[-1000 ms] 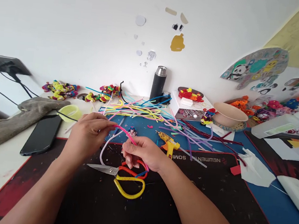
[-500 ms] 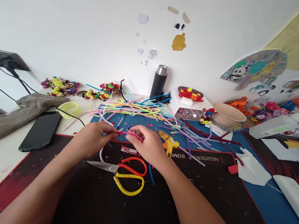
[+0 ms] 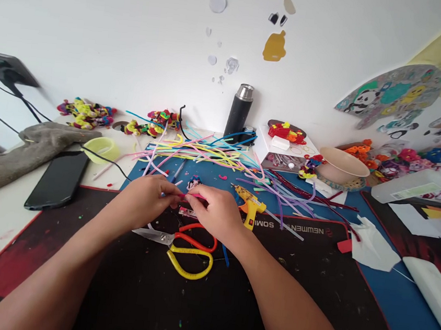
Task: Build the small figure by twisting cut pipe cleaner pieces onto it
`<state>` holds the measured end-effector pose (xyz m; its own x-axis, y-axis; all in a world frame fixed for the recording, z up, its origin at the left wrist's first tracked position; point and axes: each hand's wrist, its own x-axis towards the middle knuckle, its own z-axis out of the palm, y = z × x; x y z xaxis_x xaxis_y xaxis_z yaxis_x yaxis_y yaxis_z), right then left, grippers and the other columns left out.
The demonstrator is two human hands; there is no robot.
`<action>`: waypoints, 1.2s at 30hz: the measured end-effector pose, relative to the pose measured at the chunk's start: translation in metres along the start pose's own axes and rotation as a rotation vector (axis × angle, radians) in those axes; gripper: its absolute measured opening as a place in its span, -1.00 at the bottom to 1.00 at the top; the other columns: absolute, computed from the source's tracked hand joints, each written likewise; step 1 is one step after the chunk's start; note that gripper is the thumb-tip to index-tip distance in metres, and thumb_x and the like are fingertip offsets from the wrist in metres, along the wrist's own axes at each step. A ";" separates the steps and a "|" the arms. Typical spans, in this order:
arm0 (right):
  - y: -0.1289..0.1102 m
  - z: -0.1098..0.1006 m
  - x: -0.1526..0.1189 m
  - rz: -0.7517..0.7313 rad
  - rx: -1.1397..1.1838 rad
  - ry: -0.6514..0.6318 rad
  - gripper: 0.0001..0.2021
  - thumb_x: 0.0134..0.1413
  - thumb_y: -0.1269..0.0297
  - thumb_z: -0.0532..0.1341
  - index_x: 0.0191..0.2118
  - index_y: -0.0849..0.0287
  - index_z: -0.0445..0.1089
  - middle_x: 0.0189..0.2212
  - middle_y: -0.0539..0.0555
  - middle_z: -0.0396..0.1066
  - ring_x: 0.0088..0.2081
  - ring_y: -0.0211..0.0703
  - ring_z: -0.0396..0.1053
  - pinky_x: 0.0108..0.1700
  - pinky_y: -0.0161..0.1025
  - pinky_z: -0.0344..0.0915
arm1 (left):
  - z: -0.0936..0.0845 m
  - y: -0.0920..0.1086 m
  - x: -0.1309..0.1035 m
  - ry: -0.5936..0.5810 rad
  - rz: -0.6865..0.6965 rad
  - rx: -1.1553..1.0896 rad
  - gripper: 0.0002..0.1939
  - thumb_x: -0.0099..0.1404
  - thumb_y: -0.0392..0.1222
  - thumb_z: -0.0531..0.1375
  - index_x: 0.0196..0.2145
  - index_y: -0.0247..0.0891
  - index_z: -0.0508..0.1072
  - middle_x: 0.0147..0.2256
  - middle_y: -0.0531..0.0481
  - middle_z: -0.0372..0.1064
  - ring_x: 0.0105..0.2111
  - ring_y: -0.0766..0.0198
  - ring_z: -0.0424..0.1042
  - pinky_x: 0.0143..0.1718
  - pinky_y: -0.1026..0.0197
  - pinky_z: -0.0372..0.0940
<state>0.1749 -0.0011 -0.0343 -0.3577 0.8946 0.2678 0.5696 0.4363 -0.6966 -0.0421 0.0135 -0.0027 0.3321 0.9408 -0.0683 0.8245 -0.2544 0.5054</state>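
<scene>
A short pink pipe cleaner (image 3: 197, 196) is pinched between both hands above the dark mat. My left hand (image 3: 152, 197) is closed on its left end, and my right hand (image 3: 216, 209) grips it farther right; the fingertips nearly meet. Just beneath the hands lie scissors (image 3: 189, 274) with one red and one yellow handle, blades pointing left. A red-labelled item (image 3: 186, 212) is partly covered by the right hand. Behind the fingers stands a small figure (image 3: 194, 182) in pink and blue. The yellow glue gun (image 3: 253, 206) rests to the right of my right hand.
Loose pipe cleaners (image 3: 206, 153) spread across the blue mat. Behind them stand a black thermos (image 3: 239, 113) and a white box (image 3: 263, 151). A phone (image 3: 57, 179) and green tape roll (image 3: 102, 150) lie left; a beige bowl (image 3: 342, 167) and white tissue (image 3: 373, 244) sit right.
Both hands have come closer together, and less of the pink pipe cleaner shows between them. The view has shifted slightly, and the small figure behind the fingers is more visible.
</scene>
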 end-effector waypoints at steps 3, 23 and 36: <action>0.000 0.000 -0.001 -0.015 -0.024 0.024 -0.86 0.45 0.32 0.30 -0.15 0.10 0.65 -0.19 0.08 0.73 -0.17 -0.05 0.66 -0.15 -0.23 0.34 | 0.001 0.000 0.000 0.009 -0.014 -0.030 -0.59 0.29 0.04 0.14 -0.22 -0.03 0.82 -0.25 -0.07 0.75 -0.21 -0.07 0.65 -0.17 0.07 0.36; -0.005 -0.007 0.008 0.344 0.630 0.173 -0.72 0.22 -0.01 0.31 -0.28 0.11 0.50 -0.63 -0.12 0.31 -0.65 -0.26 0.30 -0.56 -0.32 0.19 | 0.019 0.016 0.008 0.068 -0.135 -1.177 -0.49 -0.02 0.22 0.65 -0.28 -0.20 0.74 -0.28 -0.14 0.73 -0.25 0.03 0.66 -0.12 0.07 0.53; -0.006 -0.006 0.007 0.341 0.660 0.148 -0.73 0.23 0.00 0.32 -0.30 0.11 0.50 -0.66 -0.13 0.30 -0.67 -0.27 0.27 -0.60 -0.34 0.17 | 0.025 0.012 0.011 0.142 -0.123 -1.316 -0.54 -0.02 0.10 0.69 -0.24 -0.21 0.80 -0.32 -0.14 0.74 -0.32 0.15 0.62 -0.20 0.19 0.49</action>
<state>0.1734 0.0026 -0.0243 -0.1117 0.9935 0.0204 0.0535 0.0265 -0.9982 -0.0169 0.0151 -0.0187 0.1706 0.9775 -0.1243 -0.2361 0.1630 0.9580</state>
